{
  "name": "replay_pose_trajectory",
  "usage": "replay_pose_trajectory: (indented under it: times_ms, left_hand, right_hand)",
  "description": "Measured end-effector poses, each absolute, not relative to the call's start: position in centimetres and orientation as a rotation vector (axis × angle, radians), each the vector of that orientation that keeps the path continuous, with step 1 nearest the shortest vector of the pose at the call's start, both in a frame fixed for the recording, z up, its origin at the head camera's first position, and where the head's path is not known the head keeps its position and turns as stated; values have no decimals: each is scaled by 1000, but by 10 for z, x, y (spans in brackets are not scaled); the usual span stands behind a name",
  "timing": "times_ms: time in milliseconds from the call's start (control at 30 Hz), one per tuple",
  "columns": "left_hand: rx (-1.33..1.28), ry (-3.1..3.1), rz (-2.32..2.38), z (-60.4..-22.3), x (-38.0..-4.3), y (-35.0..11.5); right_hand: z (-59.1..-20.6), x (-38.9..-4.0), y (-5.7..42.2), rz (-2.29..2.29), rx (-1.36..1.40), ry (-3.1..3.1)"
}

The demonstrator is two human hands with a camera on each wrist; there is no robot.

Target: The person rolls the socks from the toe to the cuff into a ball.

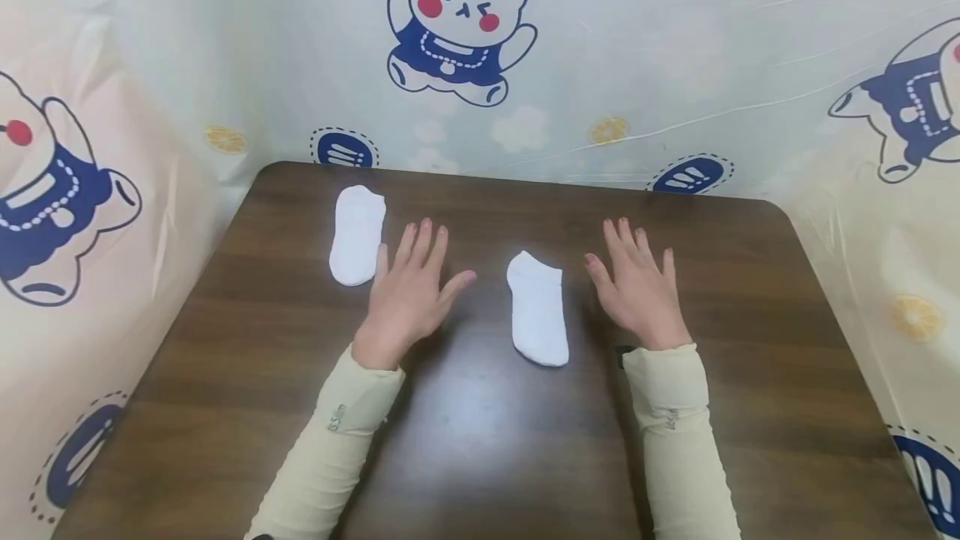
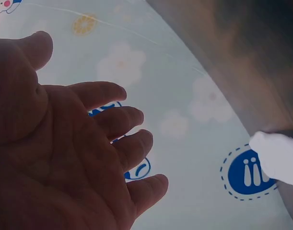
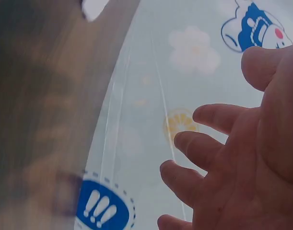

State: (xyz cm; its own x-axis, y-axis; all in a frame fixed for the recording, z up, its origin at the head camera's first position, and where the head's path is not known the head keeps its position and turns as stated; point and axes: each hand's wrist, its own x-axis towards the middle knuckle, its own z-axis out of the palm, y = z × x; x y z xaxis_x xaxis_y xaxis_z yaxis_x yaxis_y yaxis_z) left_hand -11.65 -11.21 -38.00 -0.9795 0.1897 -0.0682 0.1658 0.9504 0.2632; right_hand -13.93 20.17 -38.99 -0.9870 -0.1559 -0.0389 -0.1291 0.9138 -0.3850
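Two white ankle socks lie flat on the brown table. The left sock (image 1: 357, 236) is near the far left corner, its opening toward the back. Nearer the middle lies the right sock (image 1: 538, 311), also with its opening away from me. My left hand (image 1: 408, 294), palm down with fingers spread, is just right of the left sock and holds nothing. To the right of the other sock, my right hand (image 1: 637, 290) is likewise spread and bare. Both palms show in the wrist views. Part of a white sock (image 2: 279, 155) appears at the left wrist view's right edge.
A dark wooden table (image 1: 480, 457) with rounded far corners spreads under both arms. Behind and beside it hangs a pale curtain (image 1: 600, 32) printed with cartoon bears, orange slices and blue ovals. Light-coloured sleeves (image 1: 337, 440) cover both forearms.
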Motion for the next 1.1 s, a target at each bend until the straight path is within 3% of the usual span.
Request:
replay_pose_trajectory:
  times_ms: [467,800,1100]
  left_hand:
    - [87,3026,420,-367,-108,-170]
    - [-42,3059,432,-366,-91,-208]
    - [-123,3068,565,-367,-87,-230]
  right_hand:
    - [-384,-169,121,-614,-463,2966]
    - [-375,-184,34,-613,-697,2890]
    - [-379,-191,-1,-687,-740,2868]
